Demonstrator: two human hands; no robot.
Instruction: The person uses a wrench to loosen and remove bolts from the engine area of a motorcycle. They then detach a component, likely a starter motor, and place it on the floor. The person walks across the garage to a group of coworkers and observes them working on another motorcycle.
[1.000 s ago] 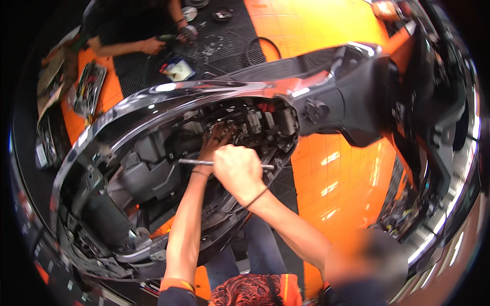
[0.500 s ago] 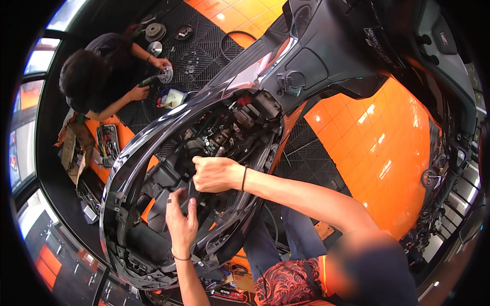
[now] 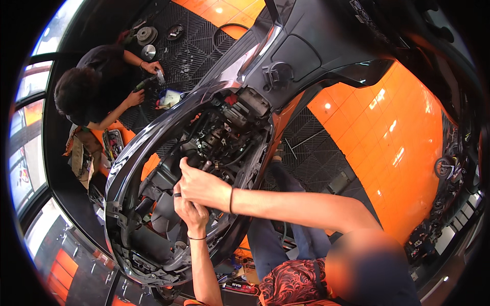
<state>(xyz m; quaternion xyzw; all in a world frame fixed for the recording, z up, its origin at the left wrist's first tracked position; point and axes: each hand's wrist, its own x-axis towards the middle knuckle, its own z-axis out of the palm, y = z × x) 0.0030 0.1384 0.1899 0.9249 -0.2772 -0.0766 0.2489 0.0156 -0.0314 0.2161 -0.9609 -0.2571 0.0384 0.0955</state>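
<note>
The opened body of a black scooter (image 3: 301, 53) fills the middle, its inner parts showing through the long oval opening. My right hand (image 3: 204, 187) is closed, knuckles up, over the near half of this opening. Right below it, my left hand (image 3: 192, 213) is closed too and touches it, with a dark ring on one finger. Whatever the two hands grip between them is hidden. A short silver cylindrical piece (image 3: 206, 166) stands by the right hand's knuckles. The engine parts (image 3: 219, 137) lie beyond, and a black plastic housing (image 3: 164, 211) is left of my left hand.
At the left a co-worker (image 3: 94, 86) bends over a dark mat (image 3: 186, 56), holding a round metal part (image 3: 161, 76) and a green-and-black tool (image 3: 145, 83). Metal discs (image 3: 148, 35) lie there. A tool case (image 3: 113, 143) is beside the scooter. Orange tiles (image 3: 377, 137) cover the right floor.
My left hand has moved up against my right hand, and its spread fingers have closed. My right hand has come slightly down and left in the picture. The whole view has shifted a little.
</note>
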